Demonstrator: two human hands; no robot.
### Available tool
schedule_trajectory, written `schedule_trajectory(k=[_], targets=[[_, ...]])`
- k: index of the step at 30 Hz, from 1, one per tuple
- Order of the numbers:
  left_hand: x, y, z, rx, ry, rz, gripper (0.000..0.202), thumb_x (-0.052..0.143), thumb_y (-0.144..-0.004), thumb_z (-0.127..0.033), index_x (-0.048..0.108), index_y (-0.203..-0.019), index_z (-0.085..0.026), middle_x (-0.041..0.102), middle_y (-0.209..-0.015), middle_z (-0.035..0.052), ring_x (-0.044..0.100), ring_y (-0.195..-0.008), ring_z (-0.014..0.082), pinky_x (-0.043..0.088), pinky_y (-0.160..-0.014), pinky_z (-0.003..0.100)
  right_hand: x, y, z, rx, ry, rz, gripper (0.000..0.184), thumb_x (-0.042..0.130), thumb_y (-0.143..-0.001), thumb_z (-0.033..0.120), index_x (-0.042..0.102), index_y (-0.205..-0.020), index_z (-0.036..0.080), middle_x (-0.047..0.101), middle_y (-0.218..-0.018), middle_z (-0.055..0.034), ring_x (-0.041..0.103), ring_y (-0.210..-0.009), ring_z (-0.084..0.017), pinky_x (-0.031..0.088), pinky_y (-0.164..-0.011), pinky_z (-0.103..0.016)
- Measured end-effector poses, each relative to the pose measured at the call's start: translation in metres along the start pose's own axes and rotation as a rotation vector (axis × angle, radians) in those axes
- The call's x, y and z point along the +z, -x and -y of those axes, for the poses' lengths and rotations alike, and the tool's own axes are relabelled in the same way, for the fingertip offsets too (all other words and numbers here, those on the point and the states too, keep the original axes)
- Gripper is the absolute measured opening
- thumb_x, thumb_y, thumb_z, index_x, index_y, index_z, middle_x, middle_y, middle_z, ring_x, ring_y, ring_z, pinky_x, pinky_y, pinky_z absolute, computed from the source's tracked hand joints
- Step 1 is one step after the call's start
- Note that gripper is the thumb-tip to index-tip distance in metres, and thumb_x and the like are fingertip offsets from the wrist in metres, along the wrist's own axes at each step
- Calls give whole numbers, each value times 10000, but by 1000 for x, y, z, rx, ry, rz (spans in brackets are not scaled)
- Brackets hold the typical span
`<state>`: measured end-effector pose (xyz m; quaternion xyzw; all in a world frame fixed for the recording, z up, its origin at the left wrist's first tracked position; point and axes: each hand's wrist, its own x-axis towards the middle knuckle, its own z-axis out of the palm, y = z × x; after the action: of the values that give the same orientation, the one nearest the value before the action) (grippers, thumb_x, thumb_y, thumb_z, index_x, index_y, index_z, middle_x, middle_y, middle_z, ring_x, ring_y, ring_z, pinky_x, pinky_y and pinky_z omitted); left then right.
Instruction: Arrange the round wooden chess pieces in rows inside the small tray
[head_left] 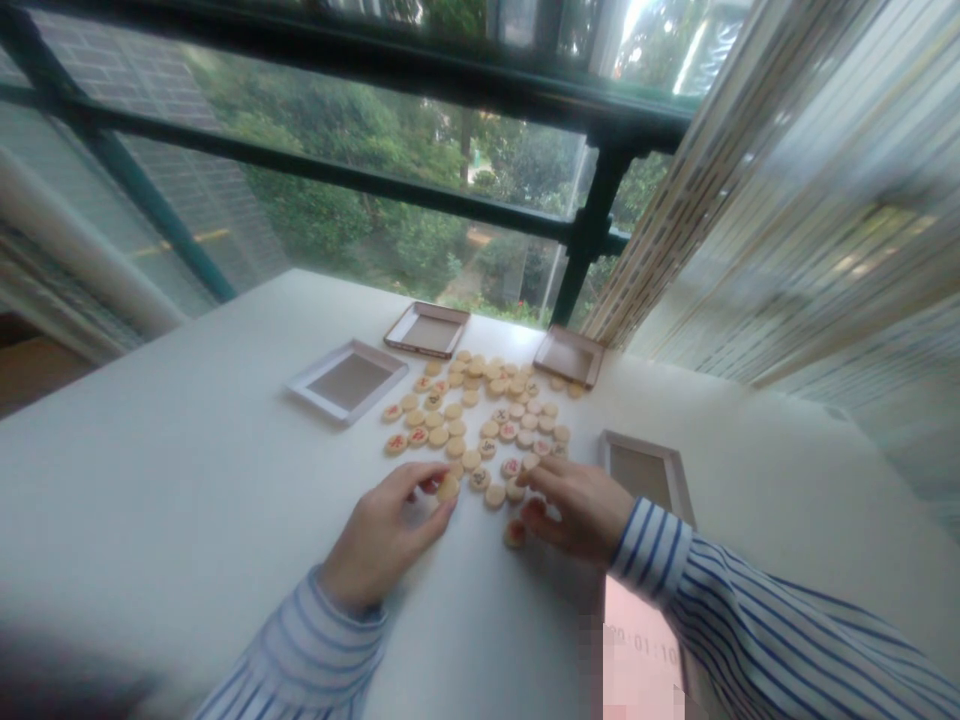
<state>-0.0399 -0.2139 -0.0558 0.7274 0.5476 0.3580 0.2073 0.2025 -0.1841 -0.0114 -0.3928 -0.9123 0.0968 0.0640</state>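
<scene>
Many round wooden Chinese chess pieces point(456, 447) lie spread over the middle of the white table, some with red or black characters showing, others blank side up. At the cluster's near left edge, my left hand point(382, 535) pinches a blank-faced chess piece point(448, 488) between thumb and fingers. Over the near right side reaches my right hand point(581, 505), its thumb apart from its bent fingers. Those fingertips are at a pale piece point(530, 462); whether they press on it is unclear. Just left of the right thumb lies a red-marked piece point(514, 533).
Shallow open boxes stand around the pieces: a white one point(300, 385) at left, brown-edged ones at the back point(390, 338) and back right point(596, 372), another point(684, 490) by my right wrist. A lit pink screen point(637, 610) lies under my right forearm. Window rails and curtains border the table point(187, 450).
</scene>
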Motion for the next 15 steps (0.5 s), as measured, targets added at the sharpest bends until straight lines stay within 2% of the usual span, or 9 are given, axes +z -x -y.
schedule_trajectory(k=[6,10,15], targets=[[-1,2,-2,-140,276,-1,338,582,-763,-325,551,-1069,-186,625,-984,49,575,-790,141,492,-751,292,-2,-1,4,-11,-7,-19,276,507,-789,281,519,-1056,212,596,-912,-43,561,-758,-145,376,-618,-240],[-4,0,-9,-244,427,27,337,596,-750,-344,584,-1039,-170,649,-1012,64,602,-889,177,483,-830,315,-2,-4,9,-38,-25,-70,282,511,-785,253,520,-1063,208,599,-925,-42,561,-755,-139,380,-630,-237],[-9,-3,-12,-309,446,57,354,584,-753,-376,626,-1035,-167,663,-1033,74,595,-949,209,437,-921,365,-2,-8,16,-56,-12,-106,270,500,-792,258,521,-1057,209,599,-945,-48,560,-786,-152,389,-643,-246]])
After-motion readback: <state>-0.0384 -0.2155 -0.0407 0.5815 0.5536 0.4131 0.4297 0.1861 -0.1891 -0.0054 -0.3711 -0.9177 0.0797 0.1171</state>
